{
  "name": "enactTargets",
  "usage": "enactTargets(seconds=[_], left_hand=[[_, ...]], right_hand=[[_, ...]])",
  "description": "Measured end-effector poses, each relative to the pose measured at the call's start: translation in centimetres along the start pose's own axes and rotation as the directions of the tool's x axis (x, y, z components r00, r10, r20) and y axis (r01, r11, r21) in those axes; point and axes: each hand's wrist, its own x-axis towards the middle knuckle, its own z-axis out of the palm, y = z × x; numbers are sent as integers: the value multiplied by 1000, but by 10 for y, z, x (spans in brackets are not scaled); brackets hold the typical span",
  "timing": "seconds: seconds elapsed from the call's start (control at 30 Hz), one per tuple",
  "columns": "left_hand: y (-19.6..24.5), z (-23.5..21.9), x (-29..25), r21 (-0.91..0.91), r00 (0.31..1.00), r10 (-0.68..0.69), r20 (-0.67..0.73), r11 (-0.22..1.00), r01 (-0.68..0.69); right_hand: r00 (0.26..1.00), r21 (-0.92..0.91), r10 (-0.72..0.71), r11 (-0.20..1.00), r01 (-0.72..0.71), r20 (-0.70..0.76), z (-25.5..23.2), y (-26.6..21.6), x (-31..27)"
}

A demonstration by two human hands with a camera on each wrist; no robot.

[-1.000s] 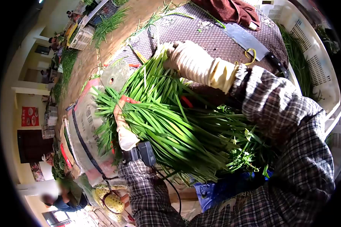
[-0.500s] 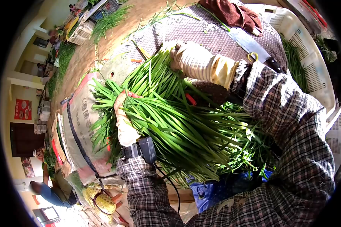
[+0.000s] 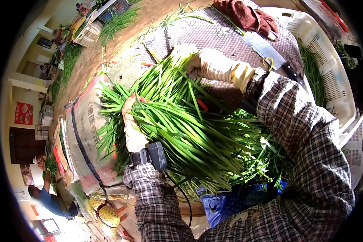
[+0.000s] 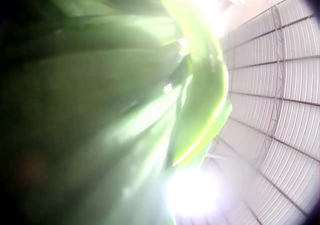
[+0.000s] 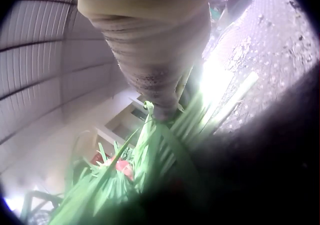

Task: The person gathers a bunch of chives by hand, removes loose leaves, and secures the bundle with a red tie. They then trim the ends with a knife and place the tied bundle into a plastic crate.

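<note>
A large bunch of garlic chives (image 3: 181, 125), long flat green leaves with pale stalk ends, spreads before me in the head view. My left hand (image 3: 130, 127) holds the bunch on its left side, fingers curled over the leaves. At the pale stalk end, my right hand (image 3: 207, 66) in a cream glove curls around the far side of the stalks. The right wrist view shows that glove (image 5: 155, 60) bent down onto the stalks (image 5: 200, 117), its fingertips hidden. Blurred leaves (image 4: 115, 95) fill much of the left wrist view.
A cleaver (image 3: 266, 50) lies on the patterned cloth (image 3: 189, 30) near a brown rag (image 3: 246, 18). A white plastic crate (image 3: 330, 68) with more greens stands at the right. Loose greens (image 3: 266, 157) lie above a blue bag (image 3: 230, 205). A printed sack (image 3: 92, 133) is at left.
My right hand has slid slightly right and down along the stalks, showing more of their pale ends. The left hand keeps its hold on the leaves. The head view has shifted slightly.
</note>
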Motion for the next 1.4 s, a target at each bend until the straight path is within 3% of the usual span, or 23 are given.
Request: enactTargets(seconds=[0.13, 0.23, 0.3, 0.33, 0.37, 0.43, 0.47, 0.5, 0.53, 0.6, 0.67, 0.73, 0.8, 0.87, 0.9, 0.93, 0.97, 1.0, 1.07, 1.17, 1.23, 1.3, 1.4], left_hand=[[0, -2, 4, -28, 1000, 3, 28, 1000, -2], [2, 2, 2, -9, 999, -48, 22, 999, 48], [1, 3, 0, 0, 1000, 1, -20, 1000, -1], [2, 3, -1, 47, 1000, 6, 13, 999, -7], [2, 3, -1, 91, 999, 12, 47, 996, -16], [0, 2, 0, 59, 999, 14, 40, 998, -16], [-1, 1, -1, 36, 1000, 14, 27, 999, -15], [-1, 1, -1, 34, 999, 14, 29, 999, -15], [-2, 2, -3, 6, 1000, 6, 19, 1000, -6], [1, 4, -5, 74, 1000, 15, 25, 997, -17], [-2, 4, -5, 19, 1000, 30, 7, 999, -30], [-2, 5, -6, -69, 1000, 2, 12, 998, -2], [-3, 8, -14, -7, 998, 67, 5, 998, -67], [-4, 2, -4, -33, 999, 32, -17, 999, -33], [-2, 0, 0, -94, 1000, -17, 7, 995, 18], [-4, -2, 1, -71, 1000, -10, 16, 997, 11], [-4, -3, 2, -48, 1000, 3, 23, 999, -2], [-5, -2, 4, -47, 1000, 27, 8, 999, -26], [-4, -5, 5, 28, 999, 42, -8, 999, -42], [-1, -9, 11, 85, 999, 34, -8, 996, -34], [1, -8, 9, -38, 998, -65, 19, 997, 65], [-2, 3, -2, 62, 997, 82, 14, 995, -83], [0, -2, 5, 11, 999, 7, 33, 1000, -7]], right_hand=[[986, 211, 18, 977, 18, -168, 13, 0, -9], [969, 112, -22, 992, 51, -246, 8, -11, -11], [961, 127, 263, 960, -251, -88, -10, -29, -14], [998, -423, -62, 905, 45, -25, -4, -10, -12], [998, -430, -61, 902, 45, -23, -4, -7, -14], [981, -798, -5, 581, 160, 193, -10, -11, -15], [973, -790, -114, 569, 228, 200, -7, 2, -17], [909, -909, 16, 23, 417, 417, -4, 35, -21], [782, -650, 145, -477, 592, 606, -13, 38, -21], [588, -493, 591, -337, 802, 552, -57, 16, -29], [425, -639, 732, 18, 769, 532, -60, 29, -48], [496, -657, 683, -32, 753, 536, -55, 86, -114], [753, -864, 431, 327, 383, 497, -57, 90, -181], [886, -750, 344, 662, 6, 311, -56, 21, -162], [476, -822, 728, 569, -16, 494, -78, -52, -110], [725, -629, 468, 775, -61, 506, -90, -57, -100], [995, -398, -15, 916, 52, 97, -72, -44, -97], [977, -390, -206, 905, 170, -52, -46, -14, -79], [958, -680, -278, 716, 160, -67, -22, -9, -39], [966, -249, 255, 934, -257, -40, -16, -22, -5], [986, -116, 162, 981, -155, 45, -13, 1, -2], [997, -77, -58, 995, 62, 53, -15, 11, -3], [989, 48, 57, 997, -64, 139, -23, 10, -9]])
